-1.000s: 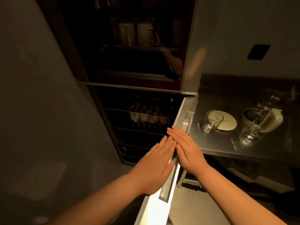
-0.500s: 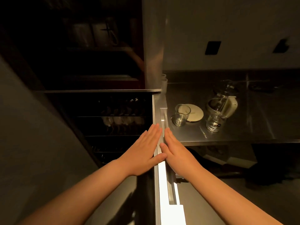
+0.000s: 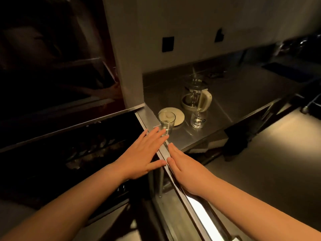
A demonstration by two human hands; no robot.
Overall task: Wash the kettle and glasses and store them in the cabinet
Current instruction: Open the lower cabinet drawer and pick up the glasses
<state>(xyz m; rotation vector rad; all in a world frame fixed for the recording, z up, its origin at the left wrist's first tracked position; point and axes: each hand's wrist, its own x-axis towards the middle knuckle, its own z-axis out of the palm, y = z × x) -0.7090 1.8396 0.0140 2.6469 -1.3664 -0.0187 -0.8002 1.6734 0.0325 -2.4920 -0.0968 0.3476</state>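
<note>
A glass kettle with a cream handle stands on the steel counter. One clear glass is near the counter's left corner, just beyond my left fingertips, and a second glass stands in front of the kettle. My left hand and right hand are both flat with straight fingers, on either side of the edge of the open steel cabinet door. Dark wire racks with cups show inside the cabinet.
A cream saucer or lid lies behind the near glass. A pale cabinet side panel rises left of the counter. Dark wall sockets sit on the back wall. Bare floor stretches to the right.
The view has swung right, so the counter, kettle and glasses now sit nearer the centre. Both hands stay flat at the door edge, with the left fingertips now closer to the near glass.
</note>
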